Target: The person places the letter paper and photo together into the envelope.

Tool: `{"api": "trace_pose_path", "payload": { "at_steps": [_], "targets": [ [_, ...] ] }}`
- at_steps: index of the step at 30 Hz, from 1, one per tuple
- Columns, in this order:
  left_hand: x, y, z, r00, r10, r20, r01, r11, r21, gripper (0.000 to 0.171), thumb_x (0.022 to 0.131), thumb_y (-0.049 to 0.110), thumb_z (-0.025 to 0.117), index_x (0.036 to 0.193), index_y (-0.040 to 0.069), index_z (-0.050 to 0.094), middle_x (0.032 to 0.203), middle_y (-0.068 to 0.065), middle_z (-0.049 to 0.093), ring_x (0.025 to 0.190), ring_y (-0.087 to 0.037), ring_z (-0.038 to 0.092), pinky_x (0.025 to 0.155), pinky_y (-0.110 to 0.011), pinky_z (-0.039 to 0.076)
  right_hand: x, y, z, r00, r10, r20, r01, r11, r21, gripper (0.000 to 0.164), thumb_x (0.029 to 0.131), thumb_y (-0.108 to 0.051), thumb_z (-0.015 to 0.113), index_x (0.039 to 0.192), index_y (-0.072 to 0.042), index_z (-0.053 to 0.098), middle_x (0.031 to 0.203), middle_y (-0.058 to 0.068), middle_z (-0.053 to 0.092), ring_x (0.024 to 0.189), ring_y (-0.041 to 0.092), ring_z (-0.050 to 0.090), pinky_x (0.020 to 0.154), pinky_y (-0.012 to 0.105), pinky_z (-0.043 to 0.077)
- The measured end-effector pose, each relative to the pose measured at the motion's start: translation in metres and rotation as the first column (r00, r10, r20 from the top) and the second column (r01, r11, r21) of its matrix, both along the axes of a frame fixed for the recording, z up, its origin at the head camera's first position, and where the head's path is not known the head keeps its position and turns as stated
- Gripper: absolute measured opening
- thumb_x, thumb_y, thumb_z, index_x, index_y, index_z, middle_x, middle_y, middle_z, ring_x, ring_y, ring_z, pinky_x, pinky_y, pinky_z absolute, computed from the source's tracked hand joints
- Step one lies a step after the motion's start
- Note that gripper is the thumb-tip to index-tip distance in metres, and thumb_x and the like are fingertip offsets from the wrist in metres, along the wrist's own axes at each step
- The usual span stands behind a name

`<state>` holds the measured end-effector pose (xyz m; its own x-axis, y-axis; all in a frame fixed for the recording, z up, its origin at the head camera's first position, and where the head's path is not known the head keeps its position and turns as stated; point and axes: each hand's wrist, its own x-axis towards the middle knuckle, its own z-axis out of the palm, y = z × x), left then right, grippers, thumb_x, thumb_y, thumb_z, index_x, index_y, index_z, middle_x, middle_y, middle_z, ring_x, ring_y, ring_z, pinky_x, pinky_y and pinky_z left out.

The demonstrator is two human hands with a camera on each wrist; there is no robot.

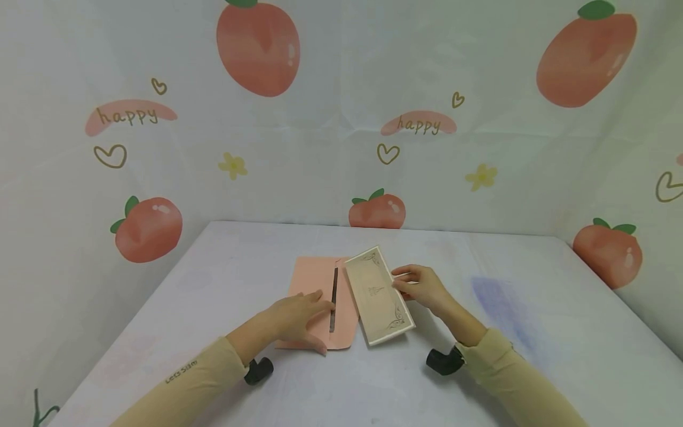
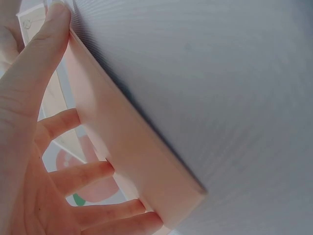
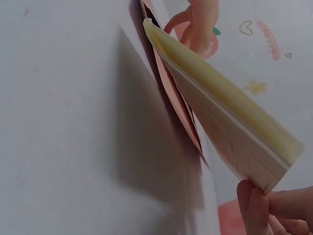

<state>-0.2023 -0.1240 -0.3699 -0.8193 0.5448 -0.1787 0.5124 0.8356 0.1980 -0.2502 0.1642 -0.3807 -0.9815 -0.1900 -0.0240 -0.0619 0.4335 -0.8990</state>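
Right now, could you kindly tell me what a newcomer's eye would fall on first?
Probably the tilted cream booklet at the right edge of the pink folder, pinched by the right hand. Large red fruits printed on the white backdrop behind might catch it next.

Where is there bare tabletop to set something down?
Left of the pink folder and left sleeve; right of the right hand, by the purple smudge; and in front, between left sleeve and right sleeve. The centre is crowded with the folder, left hand and cream card.

Beige sleeves (image 1: pixel 181 385), dark lettering (image 1: pixel 181 372) on the left one, black rounded wrist cameras (image 1: pixel 444 362), bare fingers (image 2: pixel 83 177)
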Motion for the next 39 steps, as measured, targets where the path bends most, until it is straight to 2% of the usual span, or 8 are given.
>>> {"api": "trace_pose_path", "payload": {
  "at_steps": [23,39],
  "targets": [
    [0.001,0.000,0.000,1.000,-0.009,-0.002,0.009,1.000,0.016,0.082,0.065,0.063,0.072,0.133,0.024,0.046,0.147,-0.018,0.037,0.129,-0.045,0.042,0.105,-0.056,0.037,-0.003,-0.016,-0.007,0.999,-0.012,0.041,0.012,1.000,0.016,0.030,0.088,-0.006,0.062,0.114,0.008,0.058,0.096,0.020,0.067,0.065,0.008,0.061,0.063,0.026,0.057],
    [0.002,0.000,0.001,1.000,-0.004,-0.006,0.004,1.000,0.006,0.084,0.064,0.064,0.072,0.133,0.024,0.045,0.147,-0.017,0.038,0.128,-0.045,0.043,0.103,-0.056,0.039,-0.007,-0.025,-0.010,0.998,-0.025,0.056,0.024,1.000,0.009,0.029,0.087,-0.005,0.063,0.113,0.007,0.059,0.096,0.019,0.068,0.067,0.009,0.063,0.062,0.026,0.057]
  ]
}}
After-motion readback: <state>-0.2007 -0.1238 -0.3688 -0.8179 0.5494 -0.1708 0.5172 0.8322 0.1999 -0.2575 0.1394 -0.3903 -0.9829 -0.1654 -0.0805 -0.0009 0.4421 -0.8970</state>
